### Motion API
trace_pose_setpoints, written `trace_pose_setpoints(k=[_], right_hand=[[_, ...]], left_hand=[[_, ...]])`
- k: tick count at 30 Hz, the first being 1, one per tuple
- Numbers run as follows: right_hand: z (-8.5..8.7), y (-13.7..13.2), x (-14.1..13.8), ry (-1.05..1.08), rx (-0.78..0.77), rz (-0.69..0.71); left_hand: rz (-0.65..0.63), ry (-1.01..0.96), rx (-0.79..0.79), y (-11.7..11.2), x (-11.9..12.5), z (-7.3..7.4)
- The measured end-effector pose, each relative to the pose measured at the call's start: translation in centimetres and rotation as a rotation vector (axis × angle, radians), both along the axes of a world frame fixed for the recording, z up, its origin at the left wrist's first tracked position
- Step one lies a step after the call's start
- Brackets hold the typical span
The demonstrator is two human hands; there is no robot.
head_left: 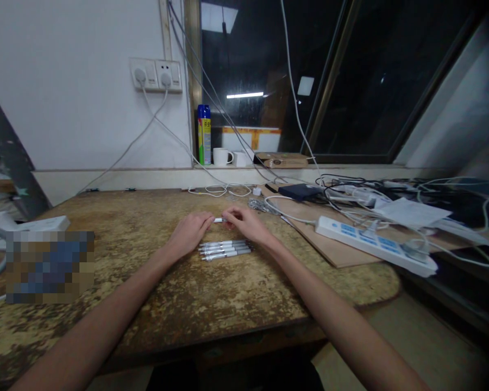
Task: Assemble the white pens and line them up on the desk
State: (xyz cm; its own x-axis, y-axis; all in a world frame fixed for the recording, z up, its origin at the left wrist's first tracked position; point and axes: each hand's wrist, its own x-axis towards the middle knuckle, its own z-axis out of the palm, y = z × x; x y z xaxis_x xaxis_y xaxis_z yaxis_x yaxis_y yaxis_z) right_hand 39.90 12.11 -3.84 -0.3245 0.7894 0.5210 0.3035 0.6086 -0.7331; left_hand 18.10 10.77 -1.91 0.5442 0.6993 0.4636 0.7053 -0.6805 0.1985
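Observation:
My left hand (pixel 189 232) and my right hand (pixel 248 224) meet over the middle of a worn wooden table (pixel 146 293). Both pinch the ends of one white pen (pixel 219 220), which is held level between the fingertips. Just in front of the hands, several more white pens (pixel 226 250) lie side by side in a neat row on the tabletop. My forearms reach in from the lower edge of the view.
A white power strip (pixel 375 244) with cables lies on a board at the right, among papers and tangled wires. A spray can (pixel 204 134) and a white mug (pixel 220 156) stand on the window ledge. Wall sockets (pixel 157 75) sit above. A white box (pixel 44 224) is at the left.

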Motion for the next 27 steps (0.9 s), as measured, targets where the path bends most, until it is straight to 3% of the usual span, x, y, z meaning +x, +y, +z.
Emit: trace_pose_setpoints(k=[6,11,16,27], right_hand=[[0.1,0.0,0.1,0.064,0.026,0.022],[-0.1,-0.1,0.1,0.016,-0.067,0.050],[0.2,-0.1,0.2,0.031,0.055,0.012],[0.5,-0.1,0.3,0.015,0.162,-0.015]], left_hand=[[-0.001,-0.022,-0.019,-0.3,0.0,0.5],[-0.013,-0.049,-0.043,-0.7,0.1,0.8],[0.004,-0.075,-0.068,-0.5,0.0,0.8],[0.008,-0.149,-0.214,-0.1,0.0,1.1]])
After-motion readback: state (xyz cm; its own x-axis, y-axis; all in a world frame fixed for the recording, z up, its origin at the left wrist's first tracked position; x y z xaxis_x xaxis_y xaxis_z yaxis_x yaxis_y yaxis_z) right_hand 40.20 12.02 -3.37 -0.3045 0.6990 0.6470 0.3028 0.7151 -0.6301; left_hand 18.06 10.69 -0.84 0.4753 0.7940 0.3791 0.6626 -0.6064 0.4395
